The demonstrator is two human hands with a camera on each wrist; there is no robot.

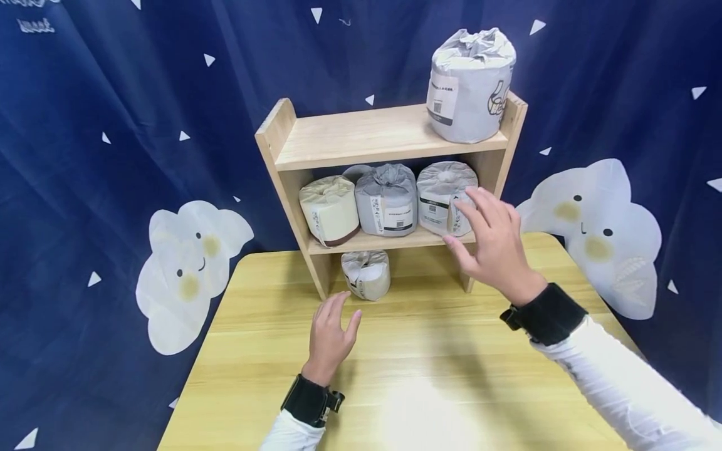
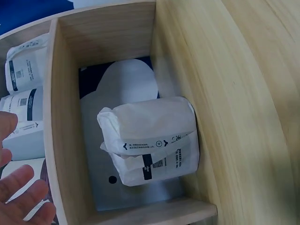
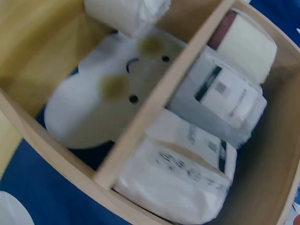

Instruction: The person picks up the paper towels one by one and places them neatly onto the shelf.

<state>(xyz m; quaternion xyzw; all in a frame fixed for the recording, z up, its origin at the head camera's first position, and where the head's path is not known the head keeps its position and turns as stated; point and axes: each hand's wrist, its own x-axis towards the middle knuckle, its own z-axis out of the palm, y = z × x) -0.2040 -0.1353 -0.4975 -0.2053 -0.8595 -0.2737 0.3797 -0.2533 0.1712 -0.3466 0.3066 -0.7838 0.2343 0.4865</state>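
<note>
My right hand [image 1: 495,241] is raised before the right end of the wooden shelf [image 1: 361,138], fingers spread and loosely bent, holding nothing. In the head view its fingertips overlap the right grey-white wrapped roll [image 1: 442,188] on the middle board. Lower down, my left hand [image 1: 329,338] hovers over the table with relaxed fingers and nothing in them. Nearest to it is a small white wrapped roll [image 1: 366,275] under the middle board, which lies close by in the left wrist view [image 2: 154,126]. The right wrist view shows no part of the right hand.
Beside the right roll stand a grey wrapped roll [image 1: 387,197] and a cream one with a brown base [image 1: 329,210]. A large white wrapped roll [image 1: 470,88] sits on the top board's right end. Behind hangs a dark blue curtain [image 1: 186,62]; the yellow wooden table [image 1: 248,351] lies in front.
</note>
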